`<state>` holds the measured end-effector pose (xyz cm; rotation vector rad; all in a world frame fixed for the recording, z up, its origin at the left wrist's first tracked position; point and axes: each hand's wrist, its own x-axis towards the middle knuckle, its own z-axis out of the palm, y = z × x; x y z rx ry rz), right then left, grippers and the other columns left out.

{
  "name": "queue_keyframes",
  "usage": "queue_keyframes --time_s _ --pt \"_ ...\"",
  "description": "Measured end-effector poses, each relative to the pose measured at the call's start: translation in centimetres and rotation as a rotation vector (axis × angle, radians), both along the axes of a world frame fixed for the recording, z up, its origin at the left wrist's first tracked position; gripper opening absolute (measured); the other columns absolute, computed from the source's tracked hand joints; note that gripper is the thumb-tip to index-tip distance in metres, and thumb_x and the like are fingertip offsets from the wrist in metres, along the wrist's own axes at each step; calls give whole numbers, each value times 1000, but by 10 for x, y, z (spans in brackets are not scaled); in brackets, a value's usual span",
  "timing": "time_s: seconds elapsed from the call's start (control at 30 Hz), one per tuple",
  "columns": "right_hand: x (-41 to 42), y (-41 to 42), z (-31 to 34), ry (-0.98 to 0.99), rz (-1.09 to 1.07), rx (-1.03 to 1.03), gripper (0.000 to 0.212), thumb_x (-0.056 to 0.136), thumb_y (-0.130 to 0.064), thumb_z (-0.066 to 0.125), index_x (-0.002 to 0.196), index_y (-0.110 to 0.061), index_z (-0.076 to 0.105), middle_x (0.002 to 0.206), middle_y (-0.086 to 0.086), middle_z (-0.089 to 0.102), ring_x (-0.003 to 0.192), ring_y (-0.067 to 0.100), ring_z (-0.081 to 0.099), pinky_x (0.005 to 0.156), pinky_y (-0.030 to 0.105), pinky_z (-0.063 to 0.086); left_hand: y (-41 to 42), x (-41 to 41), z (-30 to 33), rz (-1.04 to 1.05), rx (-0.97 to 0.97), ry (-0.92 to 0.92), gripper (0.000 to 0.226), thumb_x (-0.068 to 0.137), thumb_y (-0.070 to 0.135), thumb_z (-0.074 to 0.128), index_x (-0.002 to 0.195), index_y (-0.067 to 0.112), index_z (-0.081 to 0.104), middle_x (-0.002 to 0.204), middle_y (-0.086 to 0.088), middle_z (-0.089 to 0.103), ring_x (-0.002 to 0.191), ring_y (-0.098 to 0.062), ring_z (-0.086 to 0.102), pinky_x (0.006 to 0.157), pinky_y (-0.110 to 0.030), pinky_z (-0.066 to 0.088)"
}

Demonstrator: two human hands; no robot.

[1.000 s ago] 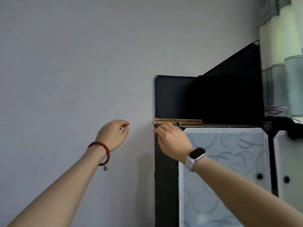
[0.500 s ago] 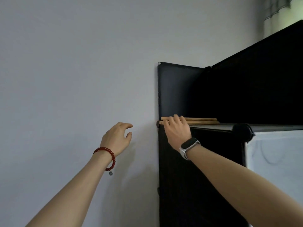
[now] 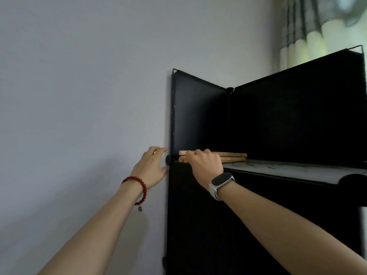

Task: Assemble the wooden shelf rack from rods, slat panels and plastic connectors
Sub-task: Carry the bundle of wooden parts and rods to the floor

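Note:
Several light wooden rods (image 3: 232, 157) lie side by side on top of a black panel cabinet (image 3: 198, 215), their near ends pointing left. My right hand (image 3: 204, 163), with a watch on the wrist, lies over the near ends of the rods with its fingers curled round them. My left hand (image 3: 152, 167), a red bead bracelet on its wrist, is held up just left of the cabinet's corner, fingers relaxed and spread, next to a round black plastic connector (image 3: 168, 160). It holds nothing.
Two upright black panels (image 3: 288, 124) form a back corner behind the rods, joined by a black connector (image 3: 230, 89). A plain grey wall (image 3: 79, 96) fills the left. A curtain (image 3: 309, 30) hangs at the upper right.
My left hand has moved right and up to the cabinet's corner. My right hand's fingers have closed over the rod ends. The camera has come closer and turned right.

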<state>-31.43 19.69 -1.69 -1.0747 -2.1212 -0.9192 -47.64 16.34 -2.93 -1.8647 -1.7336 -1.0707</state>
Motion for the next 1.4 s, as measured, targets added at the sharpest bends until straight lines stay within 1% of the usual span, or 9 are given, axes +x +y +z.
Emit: queue_keyframes --time_s 0.27,0.47,0.6,0.73,0.8,0.9,1.13,1.3,1.4 --pt "38 -29 0 65 -52 -22 29 94 -9 41 123 -12 40 109 6 54 99 26 53 64 30 32 71 18 34 -228 -335 63 98 78 46 69 149 29 3 157 2 6 144 -20 0 117 -40 11" --pt "44 -35 7 116 -117 -80 28 91 -7 47 118 -11 43 111 8 54 102 27 52 66 30 35 93 16 48 -406 -577 17 88 74 54 68 146 31 23 152 5 20 141 -16 15 117 -34 13" --pt "46 -35 5 112 -161 -55 31 91 -7 50 121 -9 43 115 10 53 107 27 51 70 29 39 93 23 55 -394 -515 -31 118 48 93 49 144 28 30 149 -2 27 136 -22 30 114 -42 25" --pt "51 -40 2 94 -181 -25 34 91 -10 53 123 -8 43 119 11 51 110 26 49 72 28 40 94 45 48 -310 -455 -14 63 80 66 47 136 42 36 146 -3 32 136 -22 24 115 -39 21" --pt "55 -43 1 101 -185 -32 33 92 -10 52 123 -8 43 120 10 50 111 25 47 72 27 39 94 53 44 -222 -455 25 54 86 58 45 132 29 44 142 -5 36 132 -24 30 111 -38 27" --pt "58 -44 1 96 -182 -41 33 93 -9 50 125 -7 42 122 11 48 114 26 45 75 28 42 90 60 42 -191 -320 137 26 95 40 42 91 16 51 110 -9 57 95 -20 52 80 -29 43" --pt "58 -41 -8 140 -157 131 43 47 -7 87 83 -5 63 76 10 61 70 25 60 45 24 35 59 61 38 -197 -68 262 36 93 27 49 60 20 38 62 6 43 64 -15 47 52 -22 33" --pt "64 -37 -14 145 -66 231 41 41 -5 85 76 -6 65 68 7 59 59 22 56 47 27 45 29 77 53 85 -277 460 17 91 34 44 89 19 51 88 -1 49 83 -18 52 70 -30 41" --pt "66 -37 -19 133 -34 246 39 39 -5 85 72 -8 66 64 6 58 56 20 55 45 26 45 24 93 56 205 -428 506 38 88 31 48 123 17 43 109 -5 55 97 -21 54 75 -31 38"
